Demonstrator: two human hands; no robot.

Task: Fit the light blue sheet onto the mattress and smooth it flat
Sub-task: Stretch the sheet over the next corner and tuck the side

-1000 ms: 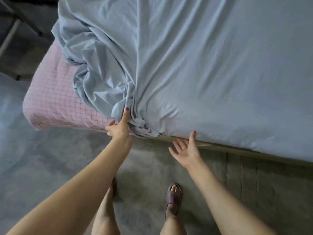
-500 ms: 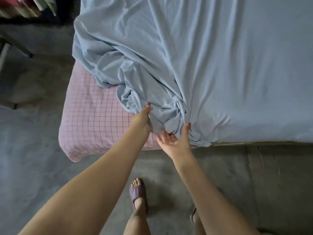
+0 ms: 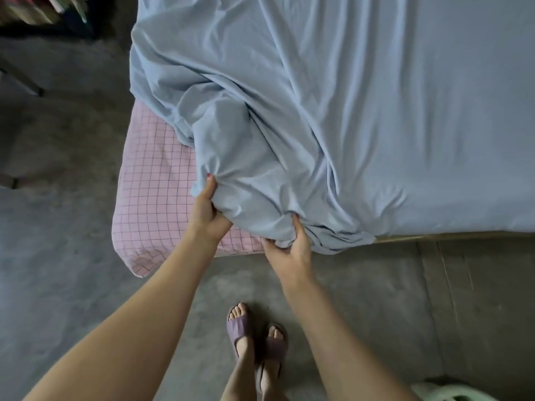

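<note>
The light blue sheet (image 3: 362, 125) covers most of the mattress, lying flat on the right and bunched in thick folds near the front left corner. That corner of the mattress (image 3: 153, 198) shows bare, pink with a dark grid. My left hand (image 3: 207, 209) grips the bunched edge of the sheet over the pink part, thumb on top. My right hand (image 3: 292, 250) grips the same bunch at the bed's front edge, its fingers curled under the cloth.
A wooden bed frame edge (image 3: 451, 235) shows under the sheet at the right. Grey concrete floor (image 3: 58, 256) surrounds the bed. My feet in purple slippers (image 3: 243, 328) stand close to the bed. A pale green object (image 3: 445, 392) sits at the bottom right.
Both hands have closed on the bunched sheet; the right hand was open before. The bunch has lifted and shifted left toward the bare corner. My view has moved left along the bed.
</note>
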